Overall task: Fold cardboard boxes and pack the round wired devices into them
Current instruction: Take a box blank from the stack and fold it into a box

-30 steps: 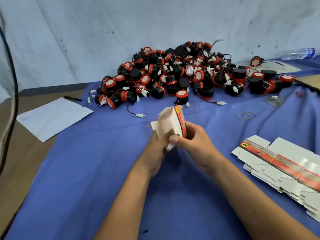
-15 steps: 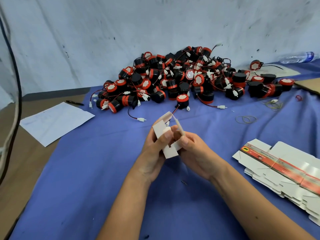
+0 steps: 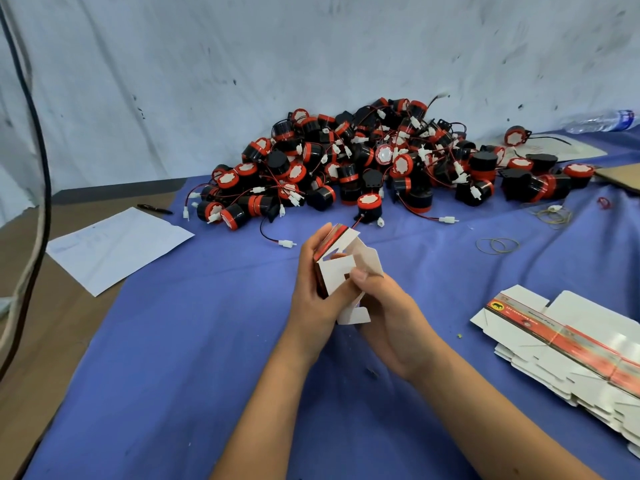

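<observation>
Box (image 3: 341, 271) half-folded, held above blue cloth (image 3: 194, 341) between both hands. Left hand (image 3: 313, 292) grips its side, fingers curled round. Right hand (image 3: 388, 317) pinches flap (thumb on top). Devices (image 3: 381, 168) heaped behind; flat boxes (image 3: 571, 344) lie right.

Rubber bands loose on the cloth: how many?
At least 4: two overlapping rings right of the box, a tangled yellow bunch farther back, count inside unclear, and one red band near the right edge.
</observation>
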### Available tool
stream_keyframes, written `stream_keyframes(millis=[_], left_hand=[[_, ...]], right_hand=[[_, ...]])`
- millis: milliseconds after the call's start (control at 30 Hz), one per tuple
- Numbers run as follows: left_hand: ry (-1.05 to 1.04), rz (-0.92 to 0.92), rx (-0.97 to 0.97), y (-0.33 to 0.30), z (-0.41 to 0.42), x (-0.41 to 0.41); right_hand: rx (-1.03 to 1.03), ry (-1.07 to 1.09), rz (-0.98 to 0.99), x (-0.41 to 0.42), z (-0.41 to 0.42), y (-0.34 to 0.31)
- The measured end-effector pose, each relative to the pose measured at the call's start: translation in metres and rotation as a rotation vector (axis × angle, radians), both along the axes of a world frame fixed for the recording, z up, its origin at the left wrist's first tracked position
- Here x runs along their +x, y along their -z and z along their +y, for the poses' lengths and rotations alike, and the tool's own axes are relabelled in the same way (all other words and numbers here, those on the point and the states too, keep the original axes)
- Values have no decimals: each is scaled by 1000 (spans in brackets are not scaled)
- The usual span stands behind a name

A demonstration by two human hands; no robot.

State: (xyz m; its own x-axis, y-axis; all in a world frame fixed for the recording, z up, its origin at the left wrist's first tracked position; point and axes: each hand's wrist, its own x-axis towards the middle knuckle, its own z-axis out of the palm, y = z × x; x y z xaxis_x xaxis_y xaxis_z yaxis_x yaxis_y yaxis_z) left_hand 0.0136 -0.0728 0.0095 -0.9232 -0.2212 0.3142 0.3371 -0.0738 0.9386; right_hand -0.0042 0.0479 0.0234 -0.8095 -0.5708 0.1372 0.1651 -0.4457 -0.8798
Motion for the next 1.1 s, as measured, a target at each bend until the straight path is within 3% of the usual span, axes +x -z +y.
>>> stream_keyframes(millis=[333,567,833,967,1100], left_hand=[[153,-75,-13,3,-18,-1],[76,-32,-107,-1,-23,3],[280,-81,-210,-4,-30,7],[284,-104,-62,-2,-31,7],[132,-160,205,-3,-30,3]], right_hand=[[39,-150,28,-8,7,4],[411,231,176,-4,5,11],[132,-1,-131,-8,14,4],[147,-18,-140,-12,19,4],[215,2,-103,-14,17,8]])
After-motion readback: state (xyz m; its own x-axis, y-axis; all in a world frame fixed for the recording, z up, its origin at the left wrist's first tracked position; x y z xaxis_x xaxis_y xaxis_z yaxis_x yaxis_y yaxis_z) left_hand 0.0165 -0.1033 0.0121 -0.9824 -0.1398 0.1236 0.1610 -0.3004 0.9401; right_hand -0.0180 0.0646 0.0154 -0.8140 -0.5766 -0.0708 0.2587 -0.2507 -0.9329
